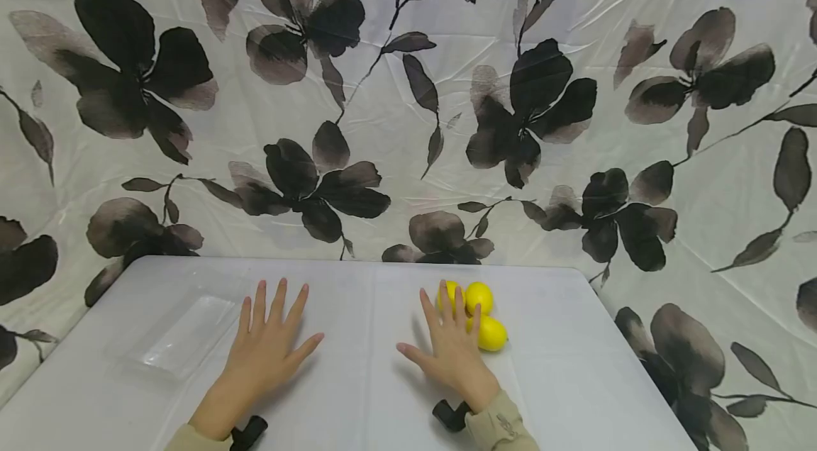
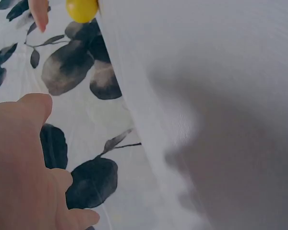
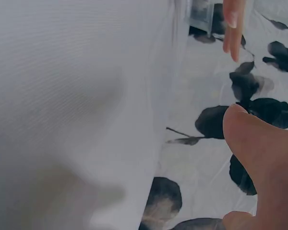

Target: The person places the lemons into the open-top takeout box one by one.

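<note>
My left hand (image 1: 264, 348) hovers over the white table with straight, spread fingers and holds nothing. To its left lies a clear plastic box (image 1: 181, 334), see-through and rectangular. My right hand (image 1: 452, 352), its fingers also spread, is held above the table's right half and grips nothing. Three yellow lemons sit grouped beside and behind its fingers: a front lemon (image 1: 493, 335), a back lemon (image 1: 479, 295) and a left lemon (image 1: 452, 288) partly covered by the fingers. One lemon (image 2: 82, 8) also shows at the top of the left wrist view.
The white table (image 1: 357, 394) has a far edge close to a hanging cloth (image 1: 415, 153) with dark flowers. Black wrist cameras (image 1: 250, 432) are strapped under both wrists. In the right wrist view, a corner of the plastic box (image 3: 201, 17) appears near the top.
</note>
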Tool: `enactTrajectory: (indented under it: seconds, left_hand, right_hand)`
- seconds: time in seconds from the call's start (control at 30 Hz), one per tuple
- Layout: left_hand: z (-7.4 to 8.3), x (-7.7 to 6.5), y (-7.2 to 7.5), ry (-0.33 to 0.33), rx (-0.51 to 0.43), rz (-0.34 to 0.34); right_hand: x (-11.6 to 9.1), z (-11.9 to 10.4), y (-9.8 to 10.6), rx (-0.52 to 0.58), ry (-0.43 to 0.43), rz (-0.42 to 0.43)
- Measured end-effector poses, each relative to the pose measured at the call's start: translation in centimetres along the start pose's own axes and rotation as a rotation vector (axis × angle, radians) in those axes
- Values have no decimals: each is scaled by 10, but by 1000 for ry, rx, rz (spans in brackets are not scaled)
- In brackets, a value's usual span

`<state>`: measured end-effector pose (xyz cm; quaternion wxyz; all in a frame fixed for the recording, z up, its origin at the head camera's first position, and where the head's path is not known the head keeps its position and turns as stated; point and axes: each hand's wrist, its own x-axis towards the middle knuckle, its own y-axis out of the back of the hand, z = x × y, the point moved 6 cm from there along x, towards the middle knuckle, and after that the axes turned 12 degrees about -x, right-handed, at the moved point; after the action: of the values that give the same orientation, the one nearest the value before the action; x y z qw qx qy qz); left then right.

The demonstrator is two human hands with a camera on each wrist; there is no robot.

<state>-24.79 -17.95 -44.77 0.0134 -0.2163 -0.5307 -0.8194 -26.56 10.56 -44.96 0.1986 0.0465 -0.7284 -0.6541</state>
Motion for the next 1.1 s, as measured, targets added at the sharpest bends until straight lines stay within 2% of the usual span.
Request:
enactTrajectory:
  seconds: [0.27, 0.47, 0.6, 0.8, 1.0, 1.1]
  left_hand:
    - [-7, -10, 25, 39, -13, -4]
    - [-21, -22, 44, 88, -14, -15]
    - [-34, -32, 59, 126, -25, -1]
    - [-63, -44, 81, 187, -32, 23]
    - [-102, -55, 99, 278, -84, 32]
    - [-122, -59, 109, 304, -128, 75]
  right_hand:
    - [15, -16, 0, -9, 25, -15]
    - [28, -33, -2, 116, 55, 15]
    - [34, -47, -1, 155, 73, 6]
    - [42, -69, 1, 214, 88, -10]
    - [47, -93, 0, 257, 108, -21]
    - [49, -105, -1, 284, 118, -22]
